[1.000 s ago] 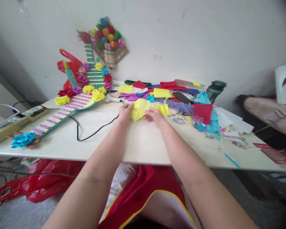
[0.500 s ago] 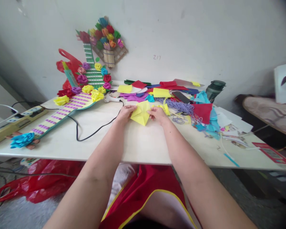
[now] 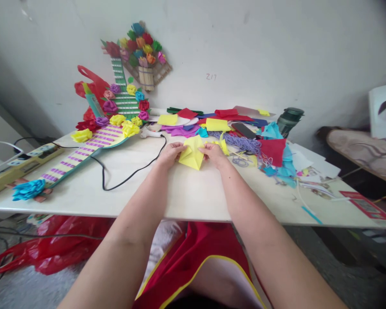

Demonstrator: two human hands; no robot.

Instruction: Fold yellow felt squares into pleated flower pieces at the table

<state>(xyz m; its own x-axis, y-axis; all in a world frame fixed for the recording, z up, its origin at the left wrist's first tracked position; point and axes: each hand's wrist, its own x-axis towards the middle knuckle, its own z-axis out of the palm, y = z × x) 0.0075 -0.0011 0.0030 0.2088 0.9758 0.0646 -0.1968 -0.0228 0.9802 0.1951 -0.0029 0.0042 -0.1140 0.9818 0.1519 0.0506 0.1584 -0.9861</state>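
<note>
My two hands grasp one piece of folded yellow paper: my left hand pinches its left edge, my right hand its right. The folded yellow paper is between them, over the front-middle of one pale table; I cannot tell whether its lower corner touches. Behind it, two larger yellow sheets lie on a mixed paper stack, too overlapped to count. To my right are one heap of lilac yarn, one dark phone-like object, one red square and one dark green bottle. To my left, one white tool lies near one black cord, and two striped guitar shapes bear paper flowers, one of them large and blue. One flower basket hangs on the wall.
</note>
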